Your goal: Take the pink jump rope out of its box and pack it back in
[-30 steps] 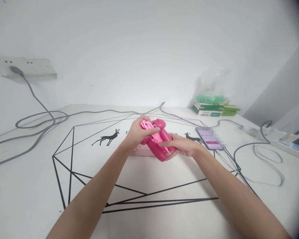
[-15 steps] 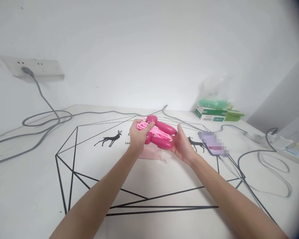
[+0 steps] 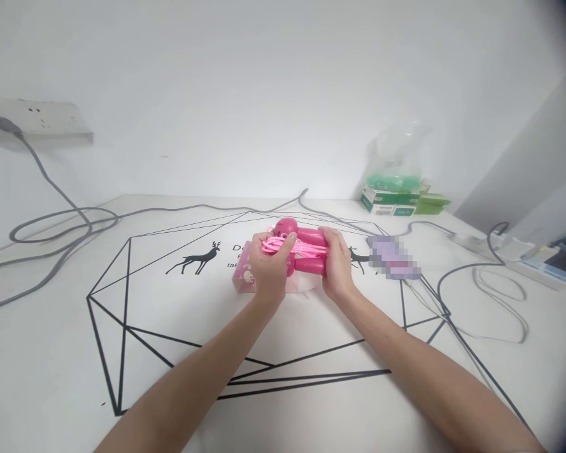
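Note:
A jump rope with dark pink handles (image 3: 310,266) and a bundled light pink cord (image 3: 306,248) is held level above the middle of the table. My left hand (image 3: 271,264) grips its left end, with the thumb across the cord. Around the right ends of the two handles, my right hand (image 3: 337,261) has its fingers wrapped. Beneath and behind the hands lies a clear pink package (image 3: 243,280), partly hidden by my left hand and the rope.
A phone (image 3: 393,257) with a cable lies to the right. Green-white boxes (image 3: 390,200) under a plastic bag (image 3: 396,154) stand at the back right. Grey cables (image 3: 170,209) run along the back and left from a wall socket (image 3: 59,119). A power strip (image 3: 538,270) is at far right.
My right hand has closed round the handle ends, where it was open beside them before. More of the pink package shows at the left. The view has shifted slightly.

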A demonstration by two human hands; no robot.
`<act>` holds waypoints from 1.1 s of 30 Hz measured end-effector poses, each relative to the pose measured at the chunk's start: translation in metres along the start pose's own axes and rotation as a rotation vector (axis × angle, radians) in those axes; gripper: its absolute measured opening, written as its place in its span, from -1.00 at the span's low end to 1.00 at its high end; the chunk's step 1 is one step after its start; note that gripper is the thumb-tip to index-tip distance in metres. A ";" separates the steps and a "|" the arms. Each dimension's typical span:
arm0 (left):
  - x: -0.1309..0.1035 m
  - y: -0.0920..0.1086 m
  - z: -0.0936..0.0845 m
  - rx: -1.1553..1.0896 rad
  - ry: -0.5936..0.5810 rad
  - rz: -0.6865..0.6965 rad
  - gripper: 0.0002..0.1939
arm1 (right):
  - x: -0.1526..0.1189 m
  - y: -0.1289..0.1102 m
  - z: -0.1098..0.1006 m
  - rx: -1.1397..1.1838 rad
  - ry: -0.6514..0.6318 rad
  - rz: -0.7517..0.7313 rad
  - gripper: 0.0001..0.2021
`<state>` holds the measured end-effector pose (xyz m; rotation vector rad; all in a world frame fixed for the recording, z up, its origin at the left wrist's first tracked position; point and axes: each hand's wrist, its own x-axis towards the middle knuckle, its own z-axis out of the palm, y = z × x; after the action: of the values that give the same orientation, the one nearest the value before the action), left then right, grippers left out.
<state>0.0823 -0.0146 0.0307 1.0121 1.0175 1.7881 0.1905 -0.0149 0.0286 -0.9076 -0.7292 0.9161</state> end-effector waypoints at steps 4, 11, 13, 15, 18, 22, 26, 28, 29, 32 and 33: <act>0.003 -0.002 0.001 -0.042 0.044 -0.005 -0.57 | -0.001 0.003 -0.003 -0.028 -0.118 -0.037 -0.69; 0.001 -0.012 -0.001 0.034 0.058 -0.029 -0.57 | 0.005 0.005 -0.007 -0.040 -0.134 0.004 -0.70; -0.001 -0.011 -0.001 0.064 0.021 -0.037 -0.54 | 0.011 0.005 -0.009 -0.015 -0.091 0.043 -0.72; -0.003 -0.008 -0.001 0.102 -0.052 -0.032 -0.48 | 0.018 0.005 -0.012 0.010 -0.035 0.084 -0.74; -0.004 -0.004 -0.001 0.149 -0.241 -0.035 -0.32 | 0.025 0.006 -0.018 0.044 0.019 0.153 -0.76; 0.003 -0.007 -0.005 0.253 -0.445 0.037 -0.19 | 0.034 0.010 -0.030 0.043 0.051 0.222 -0.80; 0.018 -0.011 -0.016 0.506 -0.506 0.168 -0.36 | 0.045 0.016 -0.044 0.025 0.138 0.157 -0.78; 0.025 -0.011 -0.022 0.614 -0.541 0.185 -0.44 | 0.049 0.018 -0.050 0.022 0.171 0.144 -0.75; 0.028 -0.011 -0.024 0.675 -0.560 0.184 -0.46 | 0.050 0.018 -0.053 0.023 0.192 0.129 -0.74; 0.028 -0.012 -0.025 0.868 -0.616 0.195 -0.49 | 0.049 0.019 -0.061 0.017 0.244 0.077 -0.72; 0.026 -0.012 -0.024 0.926 -0.626 0.211 -0.49 | 0.048 0.019 -0.063 0.012 0.254 0.057 -0.71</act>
<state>0.0546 0.0076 0.0172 2.1317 1.3557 0.9499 0.2576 0.0126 -0.0086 -1.0161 -0.4819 0.8352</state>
